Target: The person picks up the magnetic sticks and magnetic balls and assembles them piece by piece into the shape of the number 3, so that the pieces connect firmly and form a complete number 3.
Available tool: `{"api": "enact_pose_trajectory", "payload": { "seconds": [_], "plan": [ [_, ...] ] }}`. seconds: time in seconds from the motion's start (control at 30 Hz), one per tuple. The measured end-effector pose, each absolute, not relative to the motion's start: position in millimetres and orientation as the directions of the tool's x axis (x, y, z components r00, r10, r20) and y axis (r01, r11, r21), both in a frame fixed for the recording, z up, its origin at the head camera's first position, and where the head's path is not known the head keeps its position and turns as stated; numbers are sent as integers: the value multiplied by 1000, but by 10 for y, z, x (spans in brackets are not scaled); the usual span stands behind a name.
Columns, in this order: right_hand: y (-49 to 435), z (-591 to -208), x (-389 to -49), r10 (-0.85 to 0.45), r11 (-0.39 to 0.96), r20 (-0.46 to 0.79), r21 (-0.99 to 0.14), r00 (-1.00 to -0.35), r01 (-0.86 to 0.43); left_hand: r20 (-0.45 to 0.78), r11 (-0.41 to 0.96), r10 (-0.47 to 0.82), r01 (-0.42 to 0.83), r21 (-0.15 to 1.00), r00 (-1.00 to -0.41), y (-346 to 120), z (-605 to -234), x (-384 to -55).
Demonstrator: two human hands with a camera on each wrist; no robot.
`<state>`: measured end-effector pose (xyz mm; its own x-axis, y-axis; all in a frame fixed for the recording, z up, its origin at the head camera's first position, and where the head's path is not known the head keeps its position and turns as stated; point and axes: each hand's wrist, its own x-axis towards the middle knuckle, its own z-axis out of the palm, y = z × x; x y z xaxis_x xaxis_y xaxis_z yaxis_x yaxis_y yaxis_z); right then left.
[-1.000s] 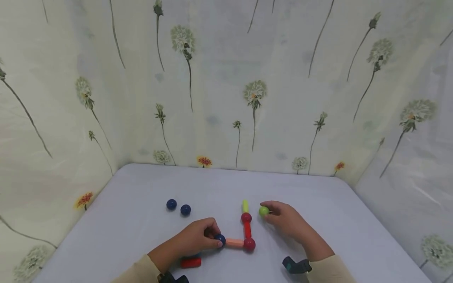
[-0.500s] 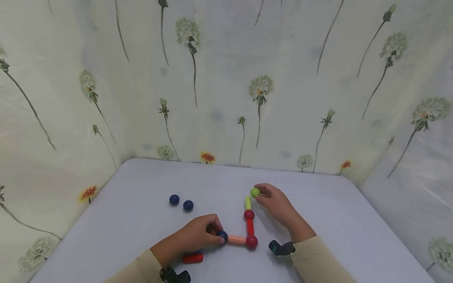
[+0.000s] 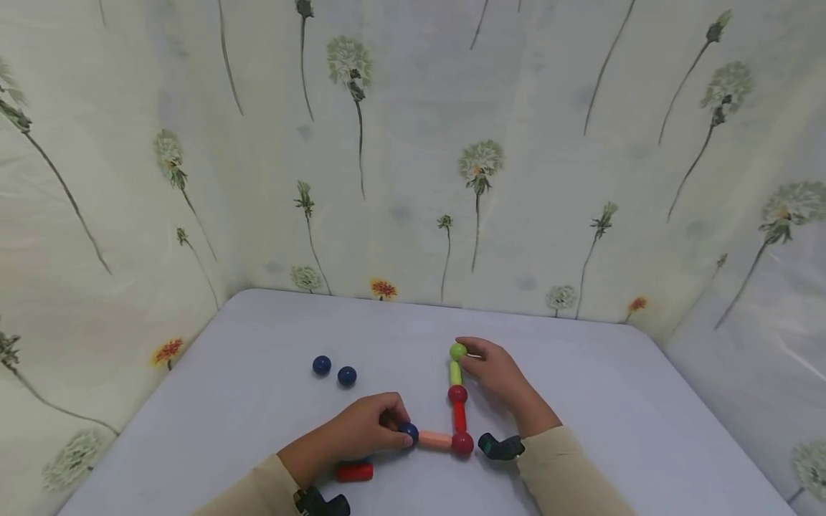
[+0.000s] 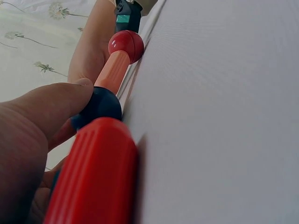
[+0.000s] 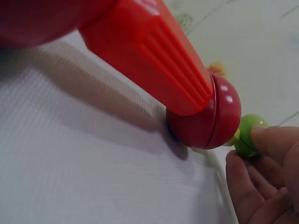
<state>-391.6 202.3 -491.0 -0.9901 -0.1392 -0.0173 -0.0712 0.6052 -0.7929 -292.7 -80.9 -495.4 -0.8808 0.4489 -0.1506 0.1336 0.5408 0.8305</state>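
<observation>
My left hand (image 3: 368, 428) pinches a dark blue ball (image 3: 409, 434) between thumb and fingers. That ball meets one end of a peach rod (image 3: 435, 439), whose other end joins a red ball (image 3: 462, 443). From this corner a red rod (image 3: 459, 417) runs away from me to a second red ball (image 3: 457, 394), then a yellow-green rod (image 3: 456, 373). At the far end of the yellow-green rod, my right hand (image 3: 497, 371) holds a light green ball (image 5: 250, 135) by thumb and fingers, against the rod's tip.
Two dark blue balls, one left (image 3: 321, 365) and one right (image 3: 347, 376), lie at the back left. A loose red rod (image 3: 354, 471) lies under my left wrist, with a bluish piece mostly hidden behind it. Floral cloth (image 3: 400, 179) hangs behind the white table (image 3: 581, 401).
My right hand has carried the green ball away from me and leftward, from beside the chain to the yellow-green rod's far end. My left hand keeps its hold on the blue ball.
</observation>
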Motion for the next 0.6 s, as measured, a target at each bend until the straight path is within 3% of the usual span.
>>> {"api": "enact_pose_trajectory", "payload": {
  "seconds": [0.6],
  "plan": [
    [2042, -5040, -3987, -158, 594, -28, -801, -987, -72, -138, 551, 441, 147, 821, -887, -824, -4945, -2906]
  ]
}}
